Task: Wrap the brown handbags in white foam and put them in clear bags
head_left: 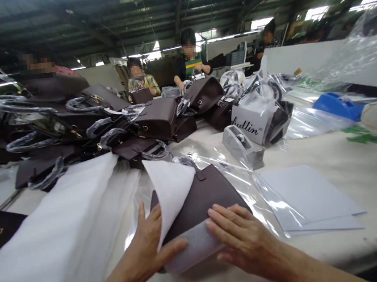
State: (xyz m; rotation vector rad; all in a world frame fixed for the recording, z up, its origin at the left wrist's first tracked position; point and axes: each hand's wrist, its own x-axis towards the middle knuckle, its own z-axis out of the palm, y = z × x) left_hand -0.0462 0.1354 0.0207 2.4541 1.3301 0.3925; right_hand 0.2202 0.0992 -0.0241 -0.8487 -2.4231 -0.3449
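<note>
Near the front edge of the bench (337, 244), splayed left hand (147, 239) and flattened right hand (244, 242) press a brown handbag (206, 197), ungripped; uneven pressure could dislodge its foam sheet (172, 189).

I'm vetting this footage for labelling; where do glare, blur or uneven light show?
Head view: white glare streaks the flat clear plastic film beside the smooth dark brown handbag; head view: bright rectangular windows wash out against the dim roof; head view: stacked white sheets at lower left look soft, low in detail; head view: right corners darken.
</note>
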